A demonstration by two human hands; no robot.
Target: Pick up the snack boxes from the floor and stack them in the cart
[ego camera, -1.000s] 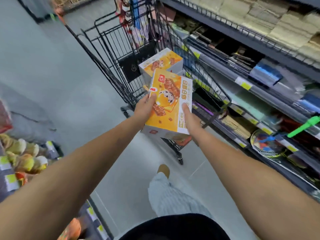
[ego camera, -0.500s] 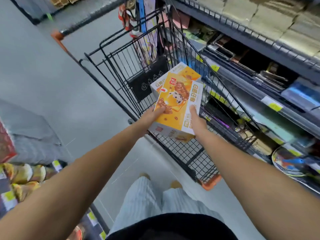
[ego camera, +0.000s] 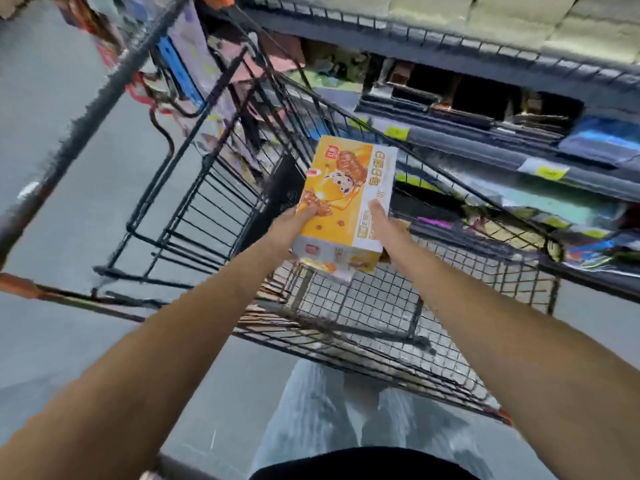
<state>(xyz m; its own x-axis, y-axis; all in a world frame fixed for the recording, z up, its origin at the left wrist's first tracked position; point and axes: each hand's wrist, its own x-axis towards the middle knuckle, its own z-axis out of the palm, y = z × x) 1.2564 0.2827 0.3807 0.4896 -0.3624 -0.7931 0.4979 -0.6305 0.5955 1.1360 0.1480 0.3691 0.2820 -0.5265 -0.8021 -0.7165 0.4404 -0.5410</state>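
I hold a yellow and white snack box with both hands above the basket of a black wire shopping cart. My left hand grips its left edge and my right hand grips its right edge. The box is tilted, its printed face turned up toward me. It hangs inside the cart's rim, over the mesh floor. The other snack box seen earlier is hidden behind the held one. The picture is blurred by motion.
Store shelves packed with goods run along the right, close against the cart. The cart's child-seat flap and handle stand to the left. Grey floor lies to the left, and my striped trousers show below.
I have stepped closer to the cart and carried the box forward, from in front of the cart to over its basket. Both hands keep their grip.
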